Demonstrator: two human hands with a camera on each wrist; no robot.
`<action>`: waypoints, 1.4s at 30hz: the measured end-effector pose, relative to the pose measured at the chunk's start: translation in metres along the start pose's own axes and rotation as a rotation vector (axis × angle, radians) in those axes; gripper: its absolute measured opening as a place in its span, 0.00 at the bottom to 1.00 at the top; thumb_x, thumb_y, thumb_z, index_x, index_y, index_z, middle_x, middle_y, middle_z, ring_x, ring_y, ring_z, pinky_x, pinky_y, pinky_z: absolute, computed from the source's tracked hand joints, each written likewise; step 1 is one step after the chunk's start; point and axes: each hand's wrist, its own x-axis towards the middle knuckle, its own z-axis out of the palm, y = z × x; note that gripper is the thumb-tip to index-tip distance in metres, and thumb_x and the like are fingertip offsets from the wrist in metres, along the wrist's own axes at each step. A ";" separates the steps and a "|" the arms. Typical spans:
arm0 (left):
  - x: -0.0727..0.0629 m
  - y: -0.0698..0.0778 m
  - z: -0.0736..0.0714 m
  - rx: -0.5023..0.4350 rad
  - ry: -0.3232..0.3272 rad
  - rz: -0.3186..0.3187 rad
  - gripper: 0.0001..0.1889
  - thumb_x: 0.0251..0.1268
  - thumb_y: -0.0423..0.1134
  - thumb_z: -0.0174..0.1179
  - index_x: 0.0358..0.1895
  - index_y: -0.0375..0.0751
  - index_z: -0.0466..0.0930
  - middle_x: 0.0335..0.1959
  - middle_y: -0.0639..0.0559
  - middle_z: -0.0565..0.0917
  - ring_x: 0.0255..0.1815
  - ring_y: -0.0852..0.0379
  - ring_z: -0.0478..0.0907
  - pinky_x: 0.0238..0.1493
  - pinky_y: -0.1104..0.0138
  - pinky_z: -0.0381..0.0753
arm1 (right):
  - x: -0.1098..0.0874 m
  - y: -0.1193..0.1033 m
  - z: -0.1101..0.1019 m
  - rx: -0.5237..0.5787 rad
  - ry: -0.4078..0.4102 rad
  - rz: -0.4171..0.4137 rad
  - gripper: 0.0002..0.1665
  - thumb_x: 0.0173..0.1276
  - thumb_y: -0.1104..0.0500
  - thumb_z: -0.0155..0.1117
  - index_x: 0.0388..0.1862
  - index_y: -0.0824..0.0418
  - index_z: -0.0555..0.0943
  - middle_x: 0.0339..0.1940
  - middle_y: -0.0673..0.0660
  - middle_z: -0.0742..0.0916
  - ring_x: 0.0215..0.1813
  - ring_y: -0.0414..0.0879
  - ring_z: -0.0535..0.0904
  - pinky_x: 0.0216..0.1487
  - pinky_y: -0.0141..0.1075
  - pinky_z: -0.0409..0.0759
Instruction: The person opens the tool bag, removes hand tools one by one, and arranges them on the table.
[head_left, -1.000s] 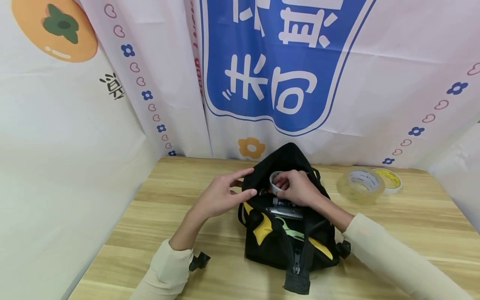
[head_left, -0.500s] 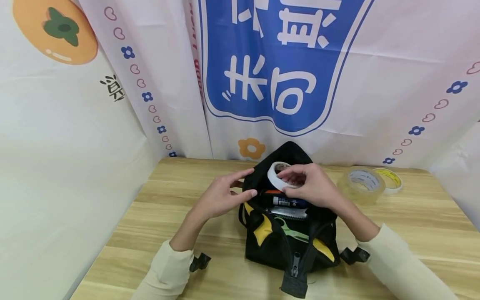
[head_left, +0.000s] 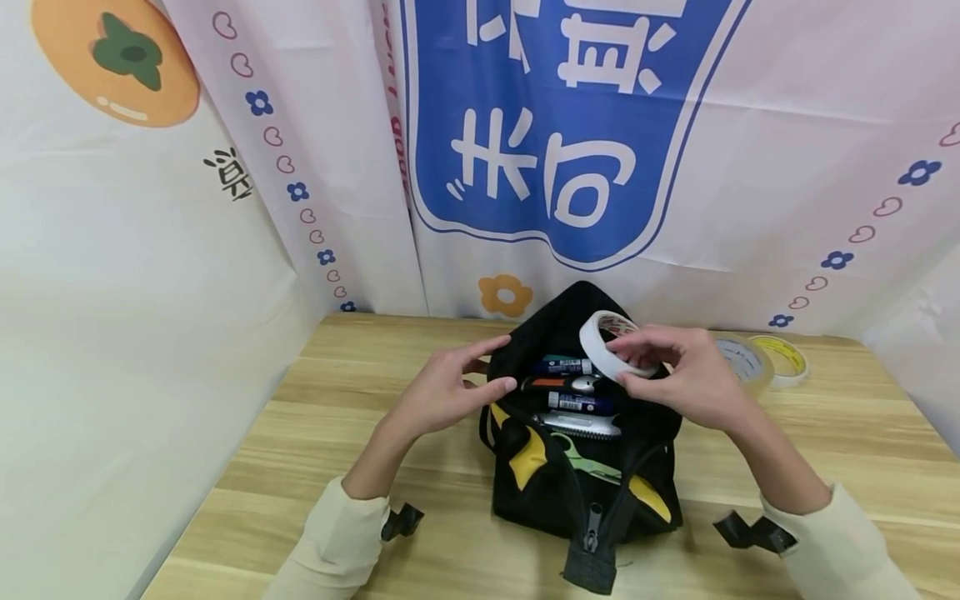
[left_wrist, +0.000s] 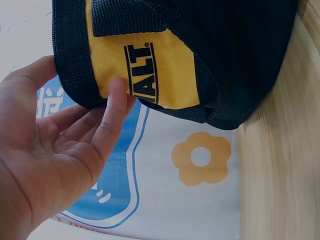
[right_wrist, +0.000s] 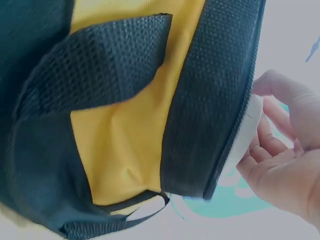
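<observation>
A black-and-yellow tool bag (head_left: 536, 504) stands with its mouth spread. My left hand (head_left: 442, 390) holds its left rim; in the left wrist view the thumb lies at the zipper edge and a finger on the yellow panel (left_wrist: 175, 70). My right hand (head_left: 697, 379) pinches a white roll of tape (head_left: 592, 340), tilted over the bag's right rim. In the right wrist view the bag's side hides most of that roll. Inside the bag lie dark-blue tubes with white labels (head_left: 573, 403), an orange-and-black tool (head_left: 551, 383), a silver toothed tool (head_left: 585, 423) and green-handled scissors (head_left: 588, 467).
Right of the bag, a roll of clear tape (head_left: 752, 367) lies partly behind my right hand. A roll with a yellow core (head_left: 787, 358) is next to it. The wooden table (head_left: 420, 517) ends at a printed cloth backdrop (head_left: 750, 192).
My right hand has lifted the white tape roll from inside the bag, up and to the right. More of the contents now show. My left hand has stayed at the rim.
</observation>
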 end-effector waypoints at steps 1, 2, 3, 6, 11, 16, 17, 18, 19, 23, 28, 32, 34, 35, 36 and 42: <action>0.000 0.000 0.000 0.002 0.000 0.000 0.32 0.76 0.49 0.68 0.80 0.51 0.73 0.78 0.42 0.76 0.66 0.42 0.85 0.57 0.56 0.92 | -0.002 0.001 -0.002 0.003 0.005 -0.008 0.17 0.64 0.70 0.77 0.51 0.57 0.92 0.41 0.51 0.90 0.38 0.41 0.83 0.42 0.27 0.85; 0.000 0.000 0.000 0.003 -0.001 -0.001 0.32 0.76 0.48 0.68 0.80 0.51 0.73 0.78 0.42 0.76 0.66 0.42 0.85 0.57 0.56 0.92 | -0.005 0.001 -0.005 0.005 0.009 -0.017 0.17 0.64 0.70 0.77 0.51 0.57 0.92 0.41 0.51 0.90 0.38 0.41 0.83 0.43 0.26 0.85; 0.000 -0.001 0.000 0.004 -0.001 -0.001 0.32 0.76 0.48 0.68 0.80 0.51 0.73 0.78 0.42 0.76 0.66 0.42 0.85 0.57 0.56 0.92 | -0.007 0.001 -0.007 0.002 0.014 -0.028 0.18 0.64 0.71 0.77 0.51 0.57 0.92 0.41 0.50 0.90 0.39 0.41 0.82 0.44 0.26 0.84; 0.000 0.000 0.000 0.006 -0.002 -0.004 0.32 0.76 0.49 0.68 0.80 0.51 0.73 0.78 0.42 0.76 0.67 0.42 0.85 0.57 0.56 0.92 | -0.014 0.002 -0.013 -0.013 0.038 -0.058 0.20 0.62 0.73 0.78 0.50 0.57 0.92 0.40 0.47 0.89 0.38 0.40 0.82 0.44 0.24 0.83; 0.000 0.001 0.000 0.007 -0.004 -0.014 0.32 0.76 0.49 0.67 0.80 0.52 0.73 0.78 0.43 0.76 0.67 0.42 0.84 0.58 0.56 0.92 | -0.026 0.007 -0.025 -0.027 0.060 -0.087 0.23 0.58 0.77 0.78 0.50 0.59 0.92 0.42 0.42 0.90 0.39 0.38 0.82 0.43 0.21 0.83; 0.001 0.002 0.001 0.009 -0.008 -0.018 0.33 0.76 0.49 0.67 0.80 0.52 0.73 0.79 0.43 0.76 0.67 0.41 0.84 0.58 0.55 0.91 | -0.039 0.019 -0.040 -0.028 0.070 -0.060 0.24 0.57 0.79 0.77 0.52 0.63 0.91 0.45 0.39 0.90 0.41 0.36 0.82 0.46 0.19 0.82; 0.001 0.002 0.001 0.008 -0.009 -0.016 0.33 0.76 0.49 0.67 0.80 0.51 0.73 0.79 0.43 0.76 0.67 0.41 0.84 0.58 0.55 0.91 | -0.042 0.022 -0.043 -0.038 0.077 -0.051 0.24 0.57 0.79 0.77 0.52 0.63 0.91 0.45 0.38 0.90 0.41 0.35 0.82 0.46 0.19 0.81; 0.001 0.002 0.001 0.007 -0.010 -0.015 0.33 0.76 0.49 0.67 0.80 0.51 0.73 0.79 0.43 0.76 0.67 0.41 0.84 0.58 0.56 0.92 | -0.044 0.025 -0.047 -0.051 0.081 -0.039 0.24 0.58 0.79 0.77 0.53 0.64 0.91 0.46 0.37 0.90 0.41 0.35 0.82 0.46 0.18 0.81; 0.001 0.002 0.001 0.006 -0.009 -0.014 0.33 0.76 0.49 0.68 0.80 0.51 0.73 0.79 0.43 0.76 0.67 0.41 0.84 0.58 0.56 0.92 | -0.046 0.028 -0.051 -0.065 0.083 -0.025 0.24 0.58 0.78 0.77 0.53 0.64 0.91 0.46 0.36 0.89 0.41 0.34 0.82 0.47 0.18 0.81; 0.001 0.001 0.000 0.005 -0.003 -0.007 0.32 0.75 0.48 0.68 0.80 0.50 0.73 0.78 0.42 0.76 0.67 0.42 0.85 0.57 0.56 0.92 | -0.053 0.042 -0.066 -0.116 0.089 0.051 0.22 0.61 0.75 0.78 0.55 0.64 0.90 0.46 0.35 0.88 0.40 0.34 0.82 0.46 0.17 0.80; 0.000 0.001 0.000 0.007 -0.003 -0.003 0.32 0.76 0.48 0.68 0.80 0.51 0.73 0.79 0.42 0.75 0.67 0.41 0.85 0.57 0.56 0.92 | -0.063 0.063 -0.082 -0.142 0.093 0.122 0.21 0.62 0.74 0.78 0.55 0.66 0.90 0.43 0.36 0.88 0.38 0.34 0.82 0.42 0.17 0.79; 0.000 0.001 0.000 0.002 -0.004 -0.004 0.32 0.76 0.48 0.68 0.80 0.51 0.73 0.79 0.42 0.75 0.67 0.41 0.85 0.57 0.56 0.92 | -0.072 0.076 -0.093 -0.153 0.102 0.155 0.20 0.62 0.74 0.78 0.54 0.68 0.89 0.41 0.35 0.88 0.37 0.34 0.82 0.39 0.18 0.79; 0.000 0.001 0.000 0.006 -0.002 -0.003 0.32 0.76 0.48 0.68 0.80 0.51 0.73 0.79 0.42 0.75 0.66 0.41 0.85 0.57 0.56 0.92 | -0.076 0.081 -0.098 -0.164 0.106 0.178 0.19 0.63 0.74 0.78 0.54 0.69 0.89 0.41 0.34 0.88 0.36 0.33 0.82 0.38 0.19 0.79; 0.000 0.001 0.000 0.005 -0.002 -0.001 0.32 0.76 0.48 0.68 0.80 0.51 0.73 0.79 0.42 0.75 0.66 0.41 0.85 0.57 0.56 0.92 | -0.078 0.083 -0.100 -0.171 0.107 0.189 0.19 0.63 0.73 0.78 0.54 0.69 0.89 0.40 0.33 0.88 0.36 0.33 0.82 0.37 0.19 0.79; 0.000 0.001 0.000 0.006 -0.002 0.000 0.32 0.76 0.48 0.68 0.80 0.51 0.73 0.79 0.42 0.75 0.66 0.41 0.85 0.57 0.56 0.92 | -0.080 0.084 -0.102 -0.183 0.106 0.197 0.19 0.64 0.72 0.78 0.54 0.68 0.89 0.40 0.33 0.88 0.36 0.33 0.82 0.37 0.20 0.79; 0.000 0.001 0.000 0.010 -0.006 -0.007 0.32 0.76 0.48 0.68 0.80 0.51 0.73 0.79 0.42 0.75 0.67 0.41 0.85 0.58 0.56 0.92 | -0.090 0.095 -0.111 -0.259 0.101 0.247 0.19 0.66 0.69 0.78 0.55 0.67 0.89 0.40 0.28 0.86 0.36 0.31 0.82 0.35 0.22 0.79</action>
